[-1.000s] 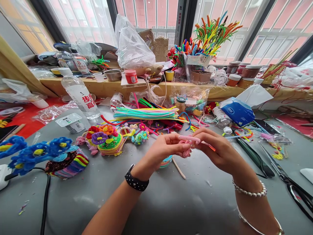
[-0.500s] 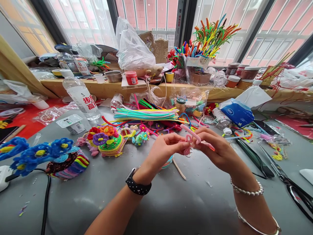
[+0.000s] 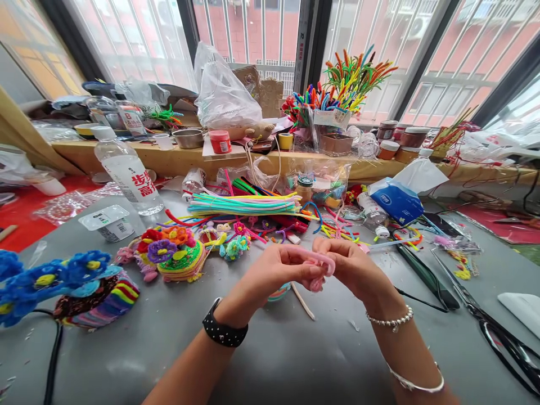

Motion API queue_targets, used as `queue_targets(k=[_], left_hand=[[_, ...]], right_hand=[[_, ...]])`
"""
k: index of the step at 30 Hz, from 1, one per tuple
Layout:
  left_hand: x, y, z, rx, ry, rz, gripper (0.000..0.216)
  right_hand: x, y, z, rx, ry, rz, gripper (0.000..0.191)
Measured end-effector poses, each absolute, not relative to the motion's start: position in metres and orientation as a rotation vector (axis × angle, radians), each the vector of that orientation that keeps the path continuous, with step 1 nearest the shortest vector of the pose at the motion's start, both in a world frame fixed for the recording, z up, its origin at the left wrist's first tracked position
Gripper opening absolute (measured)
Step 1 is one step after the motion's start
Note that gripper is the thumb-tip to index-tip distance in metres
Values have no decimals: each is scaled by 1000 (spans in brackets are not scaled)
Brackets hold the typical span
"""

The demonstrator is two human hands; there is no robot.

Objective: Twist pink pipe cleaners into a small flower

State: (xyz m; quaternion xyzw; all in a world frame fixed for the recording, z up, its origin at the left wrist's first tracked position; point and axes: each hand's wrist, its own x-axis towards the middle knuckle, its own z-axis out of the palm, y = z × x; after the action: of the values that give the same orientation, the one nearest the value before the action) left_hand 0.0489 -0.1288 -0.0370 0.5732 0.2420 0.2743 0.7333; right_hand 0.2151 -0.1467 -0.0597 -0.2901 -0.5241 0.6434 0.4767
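Observation:
My left hand point(image 3: 276, 270) and my right hand point(image 3: 352, 267) meet over the grey table point(image 3: 274, 349), both pinched on a pink pipe cleaner point(image 3: 320, 267) bent into loops between the fingertips. A black watch sits on my left wrist, bracelets on my right. Under the hands lie a small round striped piece point(image 3: 278, 292) and a beige stick point(image 3: 302, 299). A bundle of straight pipe cleaners point(image 3: 248, 203) lies just beyond.
Finished pipe-cleaner flowers point(image 3: 172, 253) and blue flowers point(image 3: 54, 278) lie left. A water bottle point(image 3: 126, 171), a tissue pack point(image 3: 396, 201), scissors point(image 3: 498, 332) at right, and a cluttered wooden sill point(image 3: 270, 160) surround the spot.
The pink pipe cleaner's free end, which stuck up between my hands, is now folded down into the loops. The view has shifted so the hands sit slightly lower and left.

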Motion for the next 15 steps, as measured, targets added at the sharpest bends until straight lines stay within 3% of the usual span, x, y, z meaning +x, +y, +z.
queue_targets(k=[4,15], left_hand=[[49,-129,-37,1250,556,616,17],[47,-131,-38,1182,540,644,19]], right_hand=[[205,-147,-60,-613,-1166,1675,23],[185,-150,-61,-579,-966,1562,23]])
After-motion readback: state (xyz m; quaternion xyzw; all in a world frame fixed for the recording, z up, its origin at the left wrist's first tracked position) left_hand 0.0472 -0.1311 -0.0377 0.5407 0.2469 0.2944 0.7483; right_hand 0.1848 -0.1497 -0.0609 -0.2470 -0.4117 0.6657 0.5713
